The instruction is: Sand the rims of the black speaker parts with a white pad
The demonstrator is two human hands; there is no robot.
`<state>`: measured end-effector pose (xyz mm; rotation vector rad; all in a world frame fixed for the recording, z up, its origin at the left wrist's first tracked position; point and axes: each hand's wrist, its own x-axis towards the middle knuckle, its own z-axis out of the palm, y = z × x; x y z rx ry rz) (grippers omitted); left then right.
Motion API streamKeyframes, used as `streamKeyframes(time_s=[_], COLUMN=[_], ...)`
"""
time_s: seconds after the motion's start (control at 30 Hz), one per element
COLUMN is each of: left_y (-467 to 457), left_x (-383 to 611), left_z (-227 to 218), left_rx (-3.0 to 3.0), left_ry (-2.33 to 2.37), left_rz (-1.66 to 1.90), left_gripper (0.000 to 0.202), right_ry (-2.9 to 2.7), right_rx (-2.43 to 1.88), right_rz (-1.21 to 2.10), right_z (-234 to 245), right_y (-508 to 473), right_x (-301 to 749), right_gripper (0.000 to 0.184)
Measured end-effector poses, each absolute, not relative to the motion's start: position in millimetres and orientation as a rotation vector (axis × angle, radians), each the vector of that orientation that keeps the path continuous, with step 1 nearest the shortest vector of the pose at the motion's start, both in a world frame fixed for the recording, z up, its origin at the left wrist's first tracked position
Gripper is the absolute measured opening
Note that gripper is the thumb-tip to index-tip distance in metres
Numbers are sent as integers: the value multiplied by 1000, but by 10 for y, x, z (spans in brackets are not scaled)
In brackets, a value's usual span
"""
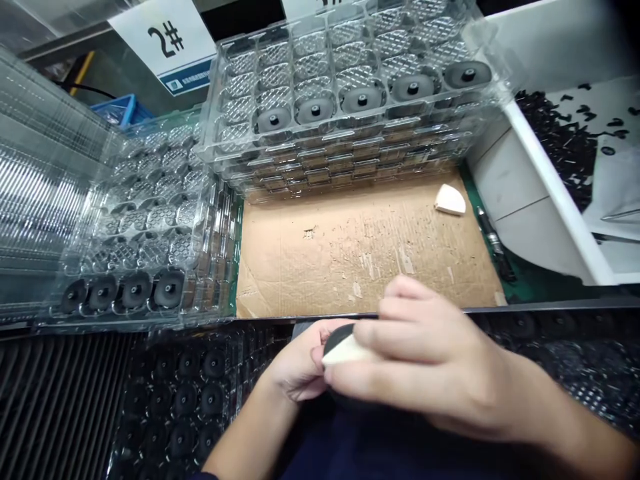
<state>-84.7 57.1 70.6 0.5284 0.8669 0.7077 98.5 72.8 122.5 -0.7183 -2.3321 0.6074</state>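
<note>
Just off the near edge of the flat brown cardboard sheet [320,267], the left hand [300,365] grips a round black part [337,337]; the right hand [425,353] pinches a cream wedge-shaped pad [347,352] over it, apparently touching. Best brace the part firmly, pressing lightly and evenly.

Left grip [306,365] and right grip [425,357] curl close together.

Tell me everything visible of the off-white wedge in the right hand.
The off-white wedge looks matte and foam-like, narrowing to a point at its left end in the picture. The right hand grips it, covering much of it, so its full outline is hidden. It overlaps a dark round part in the left hand and appears to touch it.
</note>
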Motion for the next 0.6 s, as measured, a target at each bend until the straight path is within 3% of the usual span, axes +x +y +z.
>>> streamKeyframes(time_s=[0.1, 0.3, 0.47, 0.6], left_y=[591, 645, 673, 671], left_x=[-882, -915, -885, -853], left_z=[700, 751, 753, 727], left_rx=[448, 309, 313, 295], left_ry=[713, 537, 542, 541], left_rz=[521, 582, 629, 659], left_gripper=[56, 53, 51, 50], right_ry=[-2312, -1802, -1538, -1449], right_rx=[-843, -787, -1160, -1355], right_rz=[808, 1423, 1275, 1075], right_z=[1190, 992, 738, 831], right_y=[668, 427, 319, 340], right_x=[1158, 1345, 1293, 1186], right_gripper=[31, 21, 19, 21])
